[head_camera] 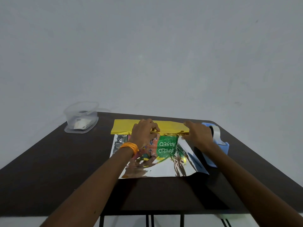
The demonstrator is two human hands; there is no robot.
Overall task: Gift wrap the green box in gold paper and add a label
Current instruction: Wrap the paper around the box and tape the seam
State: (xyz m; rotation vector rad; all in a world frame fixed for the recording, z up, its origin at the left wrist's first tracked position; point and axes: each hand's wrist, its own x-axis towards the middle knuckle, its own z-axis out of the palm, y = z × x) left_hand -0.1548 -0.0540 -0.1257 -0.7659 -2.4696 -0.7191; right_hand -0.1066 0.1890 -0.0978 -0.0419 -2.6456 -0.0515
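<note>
The green box (167, 142) lies on the shiny silver inner side of the gold paper (164, 167), its printed face up. The paper's far edge is folded over toward me, showing a gold band (123, 126) along the box's far side. My left hand (144, 133), with orange bangles at the wrist, pinches this gold fold above the middle of the box. My right hand (198, 133) presses the fold's right end with its fingers flat on it. No label can be made out.
A blue tape dispenser (219, 141) with a clear roll stands just right of my right hand. A clear plastic container (81, 117) with small items sits at the dark table's (65, 161) far left corner. A plain wall is behind.
</note>
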